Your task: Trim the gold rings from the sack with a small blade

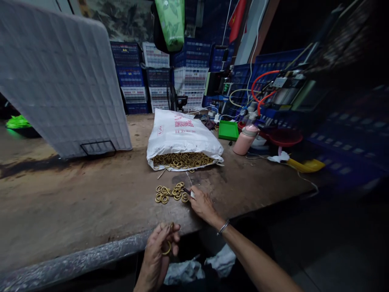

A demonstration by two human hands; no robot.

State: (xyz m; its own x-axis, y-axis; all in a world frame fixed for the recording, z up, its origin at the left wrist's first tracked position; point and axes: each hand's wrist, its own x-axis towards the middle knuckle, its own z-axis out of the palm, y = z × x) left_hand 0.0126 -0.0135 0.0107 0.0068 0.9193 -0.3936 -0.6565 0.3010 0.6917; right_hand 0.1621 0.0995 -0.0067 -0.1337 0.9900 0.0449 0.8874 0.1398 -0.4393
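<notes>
My left hand (160,247) is raised just off the front edge of the table, its fingers closed on a brass-coloured ring (166,248). Another bit of brass shows at its fingertips. Over the tabletop, my right hand (204,205) grips a small dark tool (187,191) whose kind I cannot make out, with something white by the fingers. Its tip reaches the right side of a loose pile of brass rings (164,194). Behind the pile lies a white woven sack (182,136), its open mouth facing me and full of similar rings (182,160).
A large white padded panel (69,81) stands on the left of the wooden table (100,202). On the right are a green tray (228,130), a pink bottle (245,140), a red bowl (284,138) and a yellow object (306,165). Stacked crates (191,77) line the back.
</notes>
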